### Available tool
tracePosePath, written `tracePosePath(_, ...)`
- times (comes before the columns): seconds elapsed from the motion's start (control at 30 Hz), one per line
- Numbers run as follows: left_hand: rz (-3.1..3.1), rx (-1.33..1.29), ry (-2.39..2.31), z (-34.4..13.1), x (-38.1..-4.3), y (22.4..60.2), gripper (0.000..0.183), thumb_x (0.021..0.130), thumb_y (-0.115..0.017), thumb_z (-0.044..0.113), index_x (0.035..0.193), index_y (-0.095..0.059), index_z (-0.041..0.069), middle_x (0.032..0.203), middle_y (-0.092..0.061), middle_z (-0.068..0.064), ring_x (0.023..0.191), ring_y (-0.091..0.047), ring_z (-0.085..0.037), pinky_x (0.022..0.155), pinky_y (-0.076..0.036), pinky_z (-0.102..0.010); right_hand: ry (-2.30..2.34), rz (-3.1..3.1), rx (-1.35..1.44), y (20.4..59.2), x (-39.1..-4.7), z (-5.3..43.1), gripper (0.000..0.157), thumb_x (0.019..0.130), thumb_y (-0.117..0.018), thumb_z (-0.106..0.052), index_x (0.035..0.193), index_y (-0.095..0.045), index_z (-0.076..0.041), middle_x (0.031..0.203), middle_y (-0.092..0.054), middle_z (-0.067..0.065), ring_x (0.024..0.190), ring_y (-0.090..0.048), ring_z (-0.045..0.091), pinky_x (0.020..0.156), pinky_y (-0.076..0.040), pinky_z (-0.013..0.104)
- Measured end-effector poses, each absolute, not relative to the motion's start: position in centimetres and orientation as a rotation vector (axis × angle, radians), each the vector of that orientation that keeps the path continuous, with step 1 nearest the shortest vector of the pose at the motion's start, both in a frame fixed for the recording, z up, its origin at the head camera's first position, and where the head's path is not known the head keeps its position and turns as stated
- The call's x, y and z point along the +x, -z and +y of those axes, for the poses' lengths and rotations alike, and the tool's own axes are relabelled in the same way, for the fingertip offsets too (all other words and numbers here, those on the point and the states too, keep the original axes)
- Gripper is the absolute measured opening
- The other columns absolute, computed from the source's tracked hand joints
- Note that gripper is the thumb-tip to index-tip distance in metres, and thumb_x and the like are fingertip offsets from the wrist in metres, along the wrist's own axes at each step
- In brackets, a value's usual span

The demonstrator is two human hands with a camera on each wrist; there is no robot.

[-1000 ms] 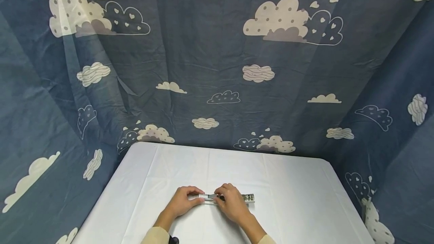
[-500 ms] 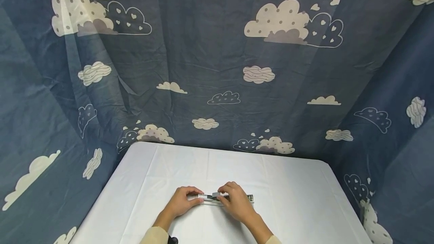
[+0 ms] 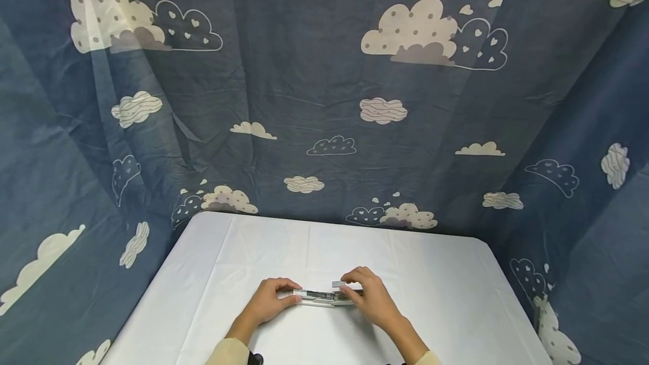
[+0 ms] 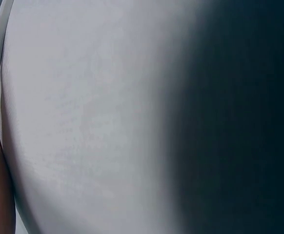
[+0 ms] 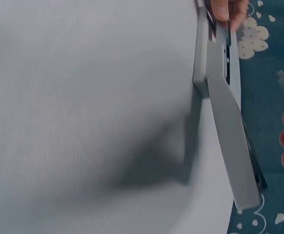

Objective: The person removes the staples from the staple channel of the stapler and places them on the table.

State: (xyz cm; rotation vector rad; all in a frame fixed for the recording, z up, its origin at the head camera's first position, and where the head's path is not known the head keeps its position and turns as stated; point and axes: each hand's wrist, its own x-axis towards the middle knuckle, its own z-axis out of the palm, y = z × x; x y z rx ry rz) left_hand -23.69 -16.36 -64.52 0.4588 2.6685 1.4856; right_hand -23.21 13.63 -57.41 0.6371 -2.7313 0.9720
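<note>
A white stapler (image 3: 318,304) lies on the table with its top swung back, its dark inner rail exposed. My left hand (image 3: 267,301) grips the left end between thumb and fingers. In the right wrist view, the lifted top of the stapler (image 5: 232,141) slants away from the body, and my left hand (image 5: 230,10) shows at the far end. Just above the stapler, my right hand (image 3: 374,299) pinches a small grey strip of staples (image 3: 338,284). That staple strip (image 5: 282,78) is apart from the stapler in the right wrist view.
A white cloth covers the table (image 3: 431,275). Dark blue curtains (image 3: 284,72) with a cloud print hang behind it and at both sides. The left wrist view shows mostly white cloth (image 4: 83,97) and a dark blur.
My right hand has lifted the staple strip from the middle of the stapler and moved it right and slightly up. My left hand keeps its grip on the left end.
</note>
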Motion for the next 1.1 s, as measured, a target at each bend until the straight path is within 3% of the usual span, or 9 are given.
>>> tracePosePath(0.23, 2.675, 0.438, -1.478, -16.2, -23.6, 64.4, 0.02, 0.087, -0.081, 0.043, 0.104, -0.078, 0.032, 0.105, -0.076, 0.017, 0.109, -0.07, -0.012, 0.104, -0.053, -0.041, -1.005, -2.707, 0.606, 57.1, -23.4, 15.3, 0.015, 0.089, -0.082, -0.023, 0.102, -0.076, -0.023, 0.097, -0.068, -0.019, 0.095, -0.064, 0.004, 0.087, -0.059, 0.034)
tracePosePath(0.57, 2.666, 0.427, -1.469, -16.2, -23.5, 64.5, 0.02, 0.087, -0.081, 0.043, 0.104, -0.077, 0.033, 0.107, -0.076, 0.016, 0.113, -0.069, -0.016, 0.106, -0.051, -0.049, -0.971, -2.667, 0.616, 56.7, -23.1, 17.9, 0.016, 0.088, -0.083, -0.022, 0.102, -0.075, -0.024, 0.097, -0.068, -0.02, 0.094, -0.064, 0.002, 0.086, -0.059, 0.033)
tracePosePath(1.1, 2.675, 0.421, -1.476, -16.2, -23.6, 64.7, 0.021, 0.087, -0.08, 0.044, 0.105, -0.077, 0.033, 0.107, -0.077, 0.015, 0.111, -0.069, -0.015, 0.105, -0.052, -0.046, -0.881, -2.706, 0.559, 55.6, -22.9, 21.9, 0.017, 0.088, -0.083, -0.021, 0.104, -0.075, -0.022, 0.099, -0.069, -0.014, 0.096, -0.065, 0.005, 0.088, -0.061, 0.037)
